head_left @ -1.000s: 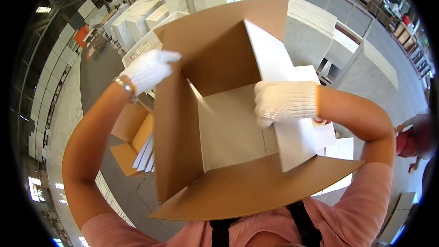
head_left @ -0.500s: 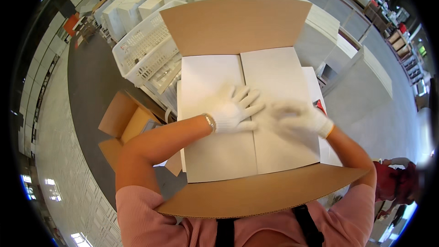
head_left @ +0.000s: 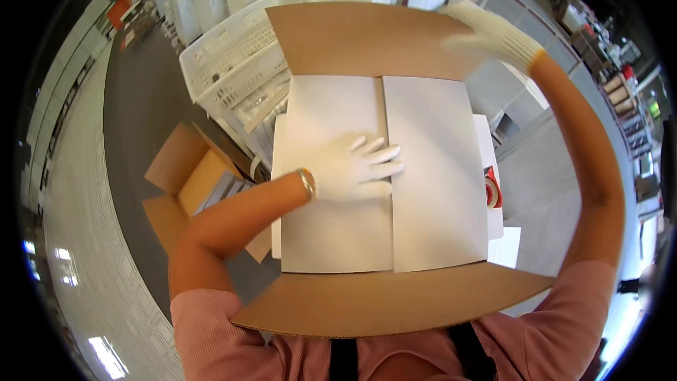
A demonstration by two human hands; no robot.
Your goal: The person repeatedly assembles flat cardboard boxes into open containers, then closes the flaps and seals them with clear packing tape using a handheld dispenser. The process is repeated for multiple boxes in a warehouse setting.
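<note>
Our right grip (head_left: pixel 490 33) shifts from the white flaps (head_left: pixel 438 176) to the far brown flap (head_left: pixel 360 39) | we cannot tell whether it grasps | our left grip (head_left: pixel 351 171) lies spread, released, on the carton (head_left: pixel 395 303) beneath it | red tape dispenser (head_left: pixel 496 189) right of left grip

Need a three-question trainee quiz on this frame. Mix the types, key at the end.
1. Multiple choice: the blurred right hand is nearest which of these?
A) near brown flap
B) far brown flap
C) white basket

2. True or false: the red tape dispenser lies to the right of the two white flaps.

3. Short answer: which hand lies spread across the seam between the white flaps?

Key: 1 B; 2 true; 3 the left hand.
</note>
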